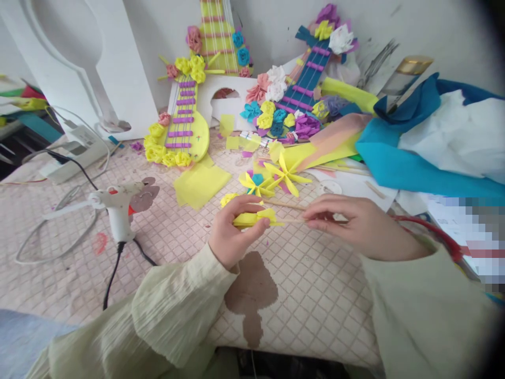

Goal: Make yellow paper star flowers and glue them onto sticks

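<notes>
Between the fingers and thumb of my left hand [233, 230] is a folded strip of yellow crepe paper [252, 217]. My right hand [347, 221] pinches a thin wooden stick [292, 221], whose left end meets the yellow paper; whether it is fixed there I cannot tell. Another thin stick [282, 203] lies just behind it, running toward my right fingers. Beyond my hands sit a yellow star-shaped paper flower [287, 175] and a second yellow flower with a blue centre [257, 181]. A small yellow paper rose [229, 199] is just behind my left fingers.
A white glue gun [118, 208] stands at left with its cables, near a power strip [74, 152]. Behind are yellow sheets [202, 181], a yellow paper-rose-trimmed instrument model [185, 123], a blue one [307, 79] and a white cutout board [130, 68]. Blue crepe paper [414, 163] lies at right.
</notes>
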`<state>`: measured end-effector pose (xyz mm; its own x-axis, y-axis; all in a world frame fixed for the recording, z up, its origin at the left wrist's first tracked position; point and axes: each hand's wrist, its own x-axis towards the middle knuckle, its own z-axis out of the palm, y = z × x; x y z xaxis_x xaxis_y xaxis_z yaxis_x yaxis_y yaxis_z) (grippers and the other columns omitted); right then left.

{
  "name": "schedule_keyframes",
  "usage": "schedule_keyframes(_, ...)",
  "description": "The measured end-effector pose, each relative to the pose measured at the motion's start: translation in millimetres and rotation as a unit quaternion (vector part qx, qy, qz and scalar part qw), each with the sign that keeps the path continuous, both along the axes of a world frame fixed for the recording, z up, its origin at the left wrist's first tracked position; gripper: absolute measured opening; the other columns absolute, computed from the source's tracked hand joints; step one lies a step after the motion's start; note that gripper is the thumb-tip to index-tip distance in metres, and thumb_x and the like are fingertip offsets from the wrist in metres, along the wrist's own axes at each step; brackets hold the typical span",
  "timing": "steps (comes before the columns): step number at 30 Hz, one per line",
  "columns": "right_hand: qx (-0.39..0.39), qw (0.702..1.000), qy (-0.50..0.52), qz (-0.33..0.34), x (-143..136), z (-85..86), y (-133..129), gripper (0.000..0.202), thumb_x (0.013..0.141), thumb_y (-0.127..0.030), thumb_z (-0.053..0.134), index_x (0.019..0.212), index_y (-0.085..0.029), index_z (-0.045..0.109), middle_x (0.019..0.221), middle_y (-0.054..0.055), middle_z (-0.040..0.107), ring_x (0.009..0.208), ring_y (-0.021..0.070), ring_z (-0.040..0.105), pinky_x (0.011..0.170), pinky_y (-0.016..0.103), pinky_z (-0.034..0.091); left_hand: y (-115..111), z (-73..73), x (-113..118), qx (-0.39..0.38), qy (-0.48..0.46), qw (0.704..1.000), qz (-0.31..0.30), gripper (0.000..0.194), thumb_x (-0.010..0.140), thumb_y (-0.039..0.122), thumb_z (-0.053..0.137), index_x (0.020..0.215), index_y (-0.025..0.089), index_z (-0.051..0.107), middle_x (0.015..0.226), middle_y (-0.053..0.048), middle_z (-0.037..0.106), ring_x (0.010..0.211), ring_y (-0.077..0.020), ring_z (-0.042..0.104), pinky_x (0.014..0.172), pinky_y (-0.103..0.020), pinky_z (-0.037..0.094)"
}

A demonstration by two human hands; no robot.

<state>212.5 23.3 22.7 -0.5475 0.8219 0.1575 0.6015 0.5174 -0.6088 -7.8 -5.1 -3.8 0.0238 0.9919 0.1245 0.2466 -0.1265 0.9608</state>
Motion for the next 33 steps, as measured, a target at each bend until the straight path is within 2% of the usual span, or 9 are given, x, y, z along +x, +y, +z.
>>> schedule_keyframes(4, -0.036, 0.996, -0.067, -0.049, 25, -6.8, 16, 0.019, 0.073, -0.035, 0.056, 0.083, -0.020, 0.064, 0.079, 0.004, 0.066, 0.064, 0.0154, 0.058, 0.060, 0.030, 0.048, 1, 2.5, -2, -0.002, -0.015, 1.000, 0.005, 0.041, 0.066, 0.027, 0.065, 0.102, 0.015, 0.051, 0.081, -0.005, 0.065, 0.057, -0.0119, 0.060, 0.052, -0.022, 0.049)
schedule_keyframes(7, -0.013, 0.992, -0.098, -0.074, 27, -13.6, 21, 0.017, 0.071, -0.032, 0.057, 0.080, -0.019, 0.065, 0.078, 0.005, 0.067, 0.068, 0.0181, 0.059, 0.065, 0.034, 0.048, 0, 2.7, -1, 0.002, -0.025, 0.999, -0.039, 0.051, 0.068, 0.025, 0.063, 0.113, 0.017, 0.041, 0.081, -0.004, 0.066, 0.055, -0.0108, 0.060, 0.053, -0.022, 0.049)
schedule_keyframes(9, 0.022, 0.994, -0.060, -0.094, 16, -13.6, 18, 0.016, 0.072, -0.032, 0.057, 0.078, -0.019, 0.065, 0.082, 0.005, 0.067, 0.077, 0.0194, 0.059, 0.072, 0.035, 0.047, -3, 2.1, 0, 0.016, 0.002, 0.997, -0.075, 0.058, 0.069, 0.022, 0.062, 0.119, 0.019, 0.034, 0.081, -0.003, 0.066, 0.057, -0.0112, 0.060, 0.056, -0.023, 0.050)
schedule_keyframes(11, 0.031, 0.993, 0.022, -0.113, -1, -9.4, 10, 0.016, 0.074, -0.031, 0.055, 0.078, -0.019, 0.064, 0.083, 0.005, 0.066, 0.080, 0.0174, 0.059, 0.075, 0.032, 0.046, -6, 0.8, 2, 0.042, 0.050, 0.993, -0.100, 0.062, 0.068, 0.020, 0.061, 0.123, 0.020, 0.030, 0.082, -0.002, 0.067, 0.063, -0.0125, 0.062, 0.063, -0.025, 0.050)
schedule_keyframes(13, 0.012, 0.992, 0.083, -0.089, -19, -3.2, 1, 0.015, 0.075, -0.031, 0.055, 0.076, -0.018, 0.063, 0.081, 0.004, 0.065, 0.078, 0.0156, 0.058, 0.074, 0.029, 0.046, -10, -1.1, 5, 0.070, 0.089, 0.986, -0.121, 0.065, 0.068, 0.018, 0.060, 0.125, 0.021, 0.028, 0.083, -0.002, 0.067, 0.069, -0.0136, 0.063, 0.071, -0.027, 0.050)
schedule_keyframes(16, -0.007, 0.996, 0.089, -0.014, -42, 3.3, -10, 0.012, 0.075, -0.026, 0.056, 0.070, -0.018, 0.063, 0.074, 0.003, 0.062, 0.074, 0.0147, 0.057, 0.071, 0.029, 0.046, -13, -3.7, 7, 0.094, 0.119, 0.979, -0.137, 0.067, 0.068, 0.017, 0.058, 0.127, 0.020, 0.025, 0.085, -0.002, 0.067, 0.073, -0.0142, 0.064, 0.071, -0.027, 0.050)
schedule_keyframes(22, 0.036, 0.997, 0.067, 0.021, -57, 1.3, -13, 0.006, 0.069, -0.024, 0.063, 0.067, -0.018, 0.064, 0.067, 0.002, 0.062, 0.071, 0.0150, 0.055, 0.070, 0.032, 0.043, -13, -3.8, 8, 0.118, 0.155, 0.972, -0.135, 0.069, 0.066, 0.012, 0.054, 0.127, 0.019, 0.024, 0.080, 0.000, 0.068, 0.069, -0.0135, 0.064, 0.066, -0.025, 0.050)
schedule_keyframes(27, 0.020, 1.000, 0.023, 0.003, -61, -0.5, -17, 0.006, 0.070, -0.023, 0.061, 0.065, -0.021, 0.065, 0.066, 0.001, 0.062, 0.074, 0.0160, 0.055, 0.073, 0.034, 0.042, -12, -4.8, 7, 0.120, 0.158, 0.969, -0.145, 0.071, 0.064, 0.008, 0.053, 0.128, 0.020, 0.023, 0.083, 0.000, 0.067, 0.071, -0.0125, 0.064, 0.067, -0.023, 0.049)
schedule_keyframes(33, -0.101, 0.992, 0.066, -0.044, -62, 4.6, -18, 0.008, 0.071, -0.021, 0.057, 0.069, -0.019, 0.064, 0.072, 0.001, 0.063, 0.073, 0.0142, 0.056, 0.069, 0.029, 0.044, -13, -6.6, 8, 0.117, 0.162, 0.970, -0.136, 0.069, 0.067, 0.013, 0.054, 0.128, 0.021, 0.023, 0.081, 0.001, 0.067, 0.069, -0.0118, 0.063, 0.065, -0.023, 0.049)
